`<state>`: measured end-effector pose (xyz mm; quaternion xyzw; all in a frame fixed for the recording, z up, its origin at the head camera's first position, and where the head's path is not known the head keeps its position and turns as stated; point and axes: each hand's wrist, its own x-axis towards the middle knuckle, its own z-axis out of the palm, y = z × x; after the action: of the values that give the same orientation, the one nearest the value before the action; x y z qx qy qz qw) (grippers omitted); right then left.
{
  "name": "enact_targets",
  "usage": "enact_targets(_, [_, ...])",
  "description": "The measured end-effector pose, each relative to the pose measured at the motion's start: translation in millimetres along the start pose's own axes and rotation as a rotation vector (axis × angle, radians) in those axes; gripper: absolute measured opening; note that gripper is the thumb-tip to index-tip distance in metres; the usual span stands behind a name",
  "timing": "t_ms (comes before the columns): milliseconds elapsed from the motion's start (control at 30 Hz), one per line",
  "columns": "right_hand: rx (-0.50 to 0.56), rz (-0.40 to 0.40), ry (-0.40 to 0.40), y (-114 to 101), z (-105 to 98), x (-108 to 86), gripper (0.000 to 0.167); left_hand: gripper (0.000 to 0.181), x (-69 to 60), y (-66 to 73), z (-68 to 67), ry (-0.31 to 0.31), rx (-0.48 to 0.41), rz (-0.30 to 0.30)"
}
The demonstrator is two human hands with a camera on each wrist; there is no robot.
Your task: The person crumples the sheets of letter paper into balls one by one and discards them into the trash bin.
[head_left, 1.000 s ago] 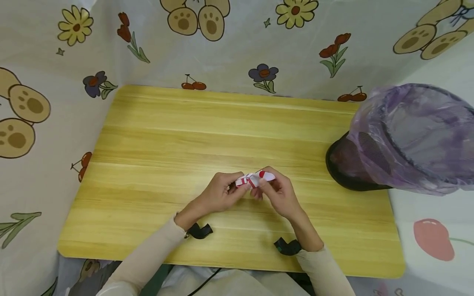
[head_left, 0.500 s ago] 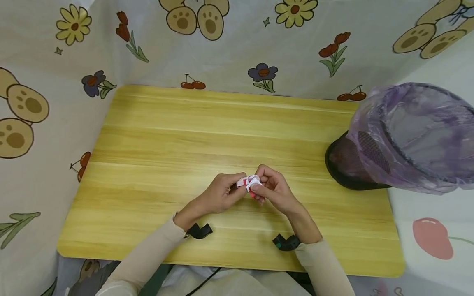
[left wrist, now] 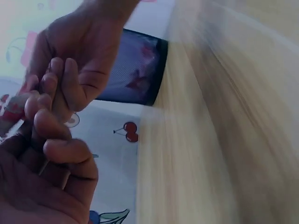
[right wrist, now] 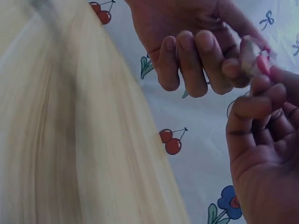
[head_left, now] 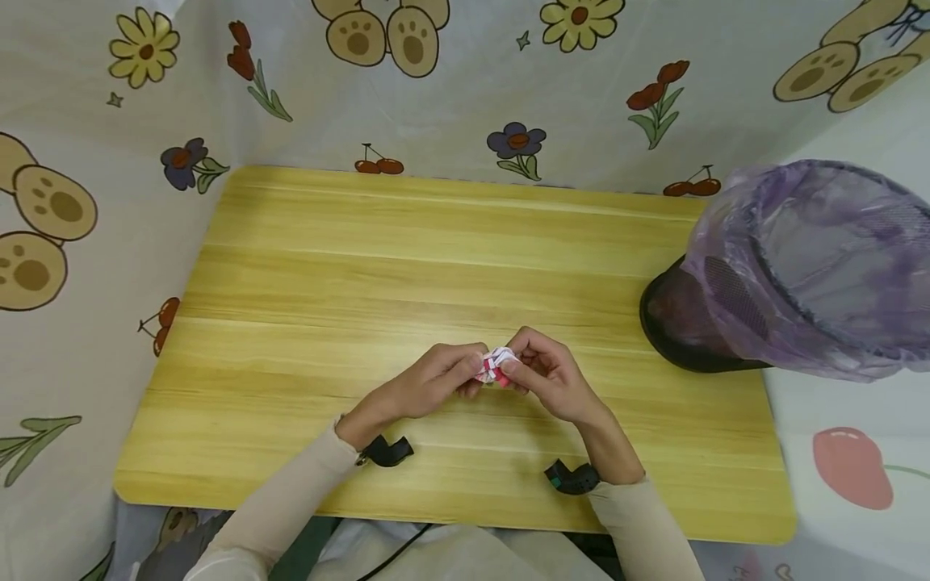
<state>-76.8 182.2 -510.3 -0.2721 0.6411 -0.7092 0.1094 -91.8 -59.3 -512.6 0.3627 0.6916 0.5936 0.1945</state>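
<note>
In the head view a small folded paper strip (head_left: 496,365), white with red patches, is held above the wooden board between two hands. My left hand (head_left: 434,381) pinches its left end between thumb and fingers. From the other side my right hand (head_left: 558,381) pinches it, thumb on top. The paper (right wrist: 256,60) is partly covered by fingertips in the right wrist view, its white and pinkish-red faces blurred. At the far left of the left wrist view, the paper (left wrist: 15,106) shows only in part behind curled fingers.
A dark mesh bin (head_left: 726,298) lined with a purple plastic bag stands on the board's right side. Patterned white cloth (head_left: 436,113) surrounds the yellow wooden board (head_left: 363,250). Black wrist devices (head_left: 572,478) hang under both forearms.
The paper's right end has been folded over, so the strip looks shorter and more compact. My right hand dipped inward, then moved slightly right. The left thumb has come further onto the paper.
</note>
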Motion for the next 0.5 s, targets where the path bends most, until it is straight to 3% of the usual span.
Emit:
enact_targets(100, [-0.055,-0.002,0.032,-2.2,3.1,1.0,0.016,0.035,3.9,2.3,0.4,0.06,0.171,-0.001])
enact_targets(200, [-0.119,0.015,0.122,-2.4,9.6,1.9,0.016,0.033,7.4,0.9,2.9,0.143,0.39,0.034])
enact_targets(300, [-0.197,0.053,0.217,-3.2,16.7,2.1,0.016,0.033,9.6,-1.8,6.6,0.212,0.54,0.084])
enact_targets(400, [-0.251,0.09,0.27,-5.2,21.5,1.6,0.016,0.033,9.8,-4.7,8.1,0.243,0.604,0.113])
enact_targets(500, [-0.24,0.112,0.277,-6.0,23.1,1.4,0.016,0.031,8.9,-6.3,6.9,0.227,0.554,0.104])
